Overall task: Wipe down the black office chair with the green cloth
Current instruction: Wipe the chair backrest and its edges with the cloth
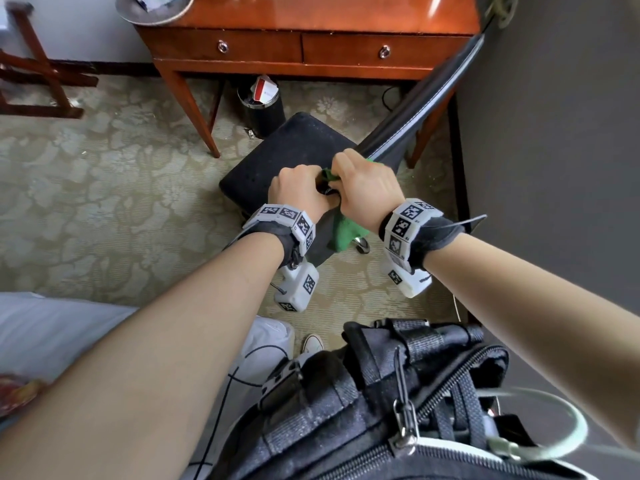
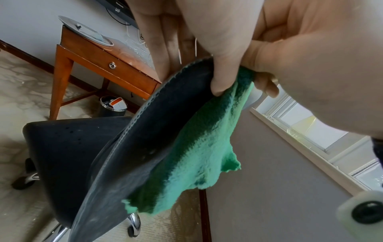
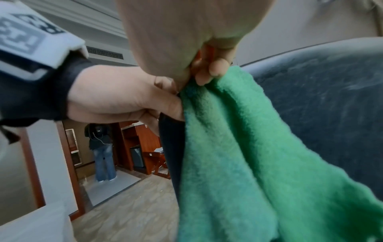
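Note:
The black office chair stands in front of the desk, its seat (image 1: 277, 161) toward the desk and its backrest (image 1: 426, 102) tilted toward me. My left hand (image 1: 311, 185) grips the backrest's top edge (image 2: 186, 78), thumb on the near face and fingers behind. Right beside it, my right hand (image 1: 343, 168) holds the bunched green cloth (image 1: 346, 233) at that same edge, fingers curled into it (image 3: 213, 72). The cloth (image 2: 196, 155) hangs down the backrest's near face (image 3: 331, 101), which looks dusty. The two hands touch each other.
A wooden desk (image 1: 311, 46) with two drawers stands behind the chair, a small bin (image 1: 261, 105) under it. A grey wall (image 1: 554, 133) is close on the right. A white bed (image 1: 52, 327) lies at lower left. A person (image 3: 102, 147) stands far off.

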`<state>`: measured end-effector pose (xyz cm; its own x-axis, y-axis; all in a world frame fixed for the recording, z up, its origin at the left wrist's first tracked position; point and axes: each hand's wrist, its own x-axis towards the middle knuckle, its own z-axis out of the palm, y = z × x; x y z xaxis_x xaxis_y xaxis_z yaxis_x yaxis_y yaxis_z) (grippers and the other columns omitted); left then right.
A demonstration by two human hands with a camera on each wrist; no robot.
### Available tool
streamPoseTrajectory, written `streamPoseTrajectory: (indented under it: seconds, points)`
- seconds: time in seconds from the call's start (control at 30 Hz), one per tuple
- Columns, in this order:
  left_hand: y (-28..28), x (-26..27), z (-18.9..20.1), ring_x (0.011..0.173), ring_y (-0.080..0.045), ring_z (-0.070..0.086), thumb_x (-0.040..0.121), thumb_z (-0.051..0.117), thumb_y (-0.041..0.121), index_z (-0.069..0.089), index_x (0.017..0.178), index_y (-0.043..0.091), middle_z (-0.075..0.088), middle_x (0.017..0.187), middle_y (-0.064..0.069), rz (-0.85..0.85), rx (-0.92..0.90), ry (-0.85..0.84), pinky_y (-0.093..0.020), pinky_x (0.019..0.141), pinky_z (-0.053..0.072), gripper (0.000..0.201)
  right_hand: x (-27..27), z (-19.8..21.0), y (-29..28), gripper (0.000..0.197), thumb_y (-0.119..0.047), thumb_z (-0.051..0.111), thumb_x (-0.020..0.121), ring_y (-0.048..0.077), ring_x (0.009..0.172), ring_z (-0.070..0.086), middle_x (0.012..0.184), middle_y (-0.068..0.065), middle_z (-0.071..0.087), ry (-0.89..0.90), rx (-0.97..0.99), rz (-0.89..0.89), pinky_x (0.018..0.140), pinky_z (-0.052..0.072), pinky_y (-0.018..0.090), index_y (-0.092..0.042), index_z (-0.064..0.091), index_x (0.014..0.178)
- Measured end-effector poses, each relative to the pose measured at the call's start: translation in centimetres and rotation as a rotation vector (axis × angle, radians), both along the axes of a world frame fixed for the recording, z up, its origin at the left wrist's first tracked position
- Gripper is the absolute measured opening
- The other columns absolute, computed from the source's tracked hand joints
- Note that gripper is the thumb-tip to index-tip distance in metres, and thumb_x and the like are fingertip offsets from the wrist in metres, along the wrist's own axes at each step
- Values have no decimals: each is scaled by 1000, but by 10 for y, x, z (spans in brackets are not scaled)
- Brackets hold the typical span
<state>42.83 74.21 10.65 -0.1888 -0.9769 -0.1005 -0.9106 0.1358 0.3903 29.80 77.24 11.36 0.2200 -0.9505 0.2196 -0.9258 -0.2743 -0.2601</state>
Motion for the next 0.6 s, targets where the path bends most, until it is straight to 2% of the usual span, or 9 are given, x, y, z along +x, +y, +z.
streamPoseTrajectory:
  seconds: [0.07, 0.13, 0.2, 0.33, 0.47, 0.53, 0.6]
  points:
    - [-1, -1, -1, 95, -32, 62, 76, 68, 46, 71, 88, 25, 71, 86, -2, 13, 15, 43, -36, 77, 49, 24, -7, 4, -3, 15, -10, 62, 83, 31, 58, 48, 92, 11, 55, -8, 27, -56, 51, 36, 35, -7, 51, 93]
    - [-3, 0, -2, 92, -29, 64, 72, 68, 50, 72, 88, 29, 73, 84, 2, 28, 18, 78, -34, 76, 51, 27, -18, 9, -11, 12, -16, 57, 89, 36, 72, 56, 97, 11, 55, -68, 57, -162, 60, 42, 38, -10, 48, 94]
    - [-5, -1, -4, 89, -25, 66, 70, 70, 54, 72, 87, 31, 73, 82, 5, 34, 22, 99, -33, 76, 52, 29, -30, 12, -21, 12, -16, 56, 90, 37, 79, 57, 96, 11, 56, -106, 64, -260, 64, 43, 39, -12, 44, 92]
    - [-7, -8, -5, 88, -23, 67, 72, 73, 55, 73, 90, 31, 74, 82, 6, 15, 11, 105, -32, 76, 52, 30, -43, 9, -29, 12, -18, 55, 91, 34, 78, 56, 90, 9, 55, -128, 55, -349, 64, 44, 39, -10, 46, 92]
    - [-4, -18, -4, 88, -28, 65, 76, 70, 51, 71, 87, 25, 71, 82, 2, 19, -16, 56, -33, 72, 49, 28, -30, -1, -15, 11, -17, 55, 89, 33, 75, 56, 91, 8, 55, -193, 28, -284, 64, 46, 39, -11, 46, 90]
    - [-1, -24, -1, 89, -32, 63, 80, 66, 45, 67, 86, 21, 70, 86, -2, 24, -38, 30, -33, 70, 41, 25, -19, -3, -6, 9, -13, 56, 88, 33, 72, 55, 95, 10, 56, -196, 17, -198, 61, 45, 41, -8, 49, 91]
    - [2, -28, 1, 94, -32, 62, 85, 62, 39, 61, 86, 21, 69, 93, -4, 13, -45, 16, -33, 72, 35, 18, -17, -4, -3, 12, -11, 57, 85, 34, 72, 55, 97, 10, 56, -169, 28, -151, 60, 46, 42, -6, 51, 94]
